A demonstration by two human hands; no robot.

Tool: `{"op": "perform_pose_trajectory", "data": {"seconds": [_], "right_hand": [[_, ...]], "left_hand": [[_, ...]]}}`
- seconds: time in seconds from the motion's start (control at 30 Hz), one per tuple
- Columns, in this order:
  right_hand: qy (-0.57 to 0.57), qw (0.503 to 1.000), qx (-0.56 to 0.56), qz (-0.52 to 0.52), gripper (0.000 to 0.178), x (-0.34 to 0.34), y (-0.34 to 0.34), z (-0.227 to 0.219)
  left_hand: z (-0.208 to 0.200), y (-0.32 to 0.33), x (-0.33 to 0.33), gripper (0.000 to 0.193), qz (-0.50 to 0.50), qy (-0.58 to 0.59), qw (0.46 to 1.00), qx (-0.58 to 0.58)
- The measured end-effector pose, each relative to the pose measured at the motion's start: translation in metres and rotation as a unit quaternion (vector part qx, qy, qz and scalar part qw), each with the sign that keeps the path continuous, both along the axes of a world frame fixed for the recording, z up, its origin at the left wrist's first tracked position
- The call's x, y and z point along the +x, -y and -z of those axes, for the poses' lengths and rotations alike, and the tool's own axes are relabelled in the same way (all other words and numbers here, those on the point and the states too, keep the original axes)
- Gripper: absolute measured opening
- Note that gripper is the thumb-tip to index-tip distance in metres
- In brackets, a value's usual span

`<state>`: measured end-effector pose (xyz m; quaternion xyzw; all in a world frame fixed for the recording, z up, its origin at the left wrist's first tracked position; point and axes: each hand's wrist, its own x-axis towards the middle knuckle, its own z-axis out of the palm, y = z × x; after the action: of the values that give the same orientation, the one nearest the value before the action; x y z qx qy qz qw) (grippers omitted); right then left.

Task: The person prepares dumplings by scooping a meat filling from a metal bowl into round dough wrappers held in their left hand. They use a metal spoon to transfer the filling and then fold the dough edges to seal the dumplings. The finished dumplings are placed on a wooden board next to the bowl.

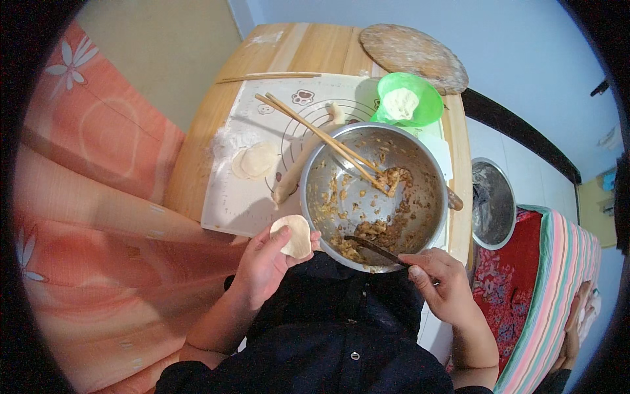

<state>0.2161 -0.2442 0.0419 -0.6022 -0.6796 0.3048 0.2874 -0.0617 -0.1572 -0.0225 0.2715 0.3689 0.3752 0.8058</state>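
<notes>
In my left hand [259,266] lies a round dumpling wrapper [293,236], held with the thumb over its edge. The fingers of my right hand [441,282] are closed round the handle of a dark, narrow flat-bladed utensil [377,248]. Its tip rests in the minced filling [371,231] at the near side of a steel bowl [438,154]. Two wooden chopsticks [315,131] lean over the bowl's far left rim, their ends in more filling. Several dough wrappers [256,161] lie overlapped on the floured mat [226,213], left of a pale dough log [295,174].
A green bowl of flour [423,108] stands behind the steel bowl. A round wooden board [413,56] lies at the table's far right corner. Past the right edge are a metal basin [492,203] and a striped bedcover [551,276]. Orange curtain [111,217] hangs at left.
</notes>
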Motion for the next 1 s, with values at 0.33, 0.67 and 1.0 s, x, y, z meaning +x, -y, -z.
{"op": "perform_pose_trajectory", "data": {"seconds": [0.33, 0.67, 1.0], "right_hand": [[-0.047, 0.997, -0.051, 0.044, 0.022, 0.005, 0.000, 0.001], [-0.247, 0.946, -0.155, 0.139, 0.032, 0.021, 0.010, 0.008], [-0.143, 0.987, -0.059, 0.051, 0.028, 0.012, -0.003, 0.013]], "left_hand": [[0.016, 0.030, 0.000, 0.037, 0.136, -0.038, 0.990, -0.017], [0.018, 0.041, 0.029, 0.047, 0.143, 0.147, 0.971, -0.124], [0.014, 0.044, 0.031, 0.049, 0.128, 0.124, 0.975, -0.134]]}}
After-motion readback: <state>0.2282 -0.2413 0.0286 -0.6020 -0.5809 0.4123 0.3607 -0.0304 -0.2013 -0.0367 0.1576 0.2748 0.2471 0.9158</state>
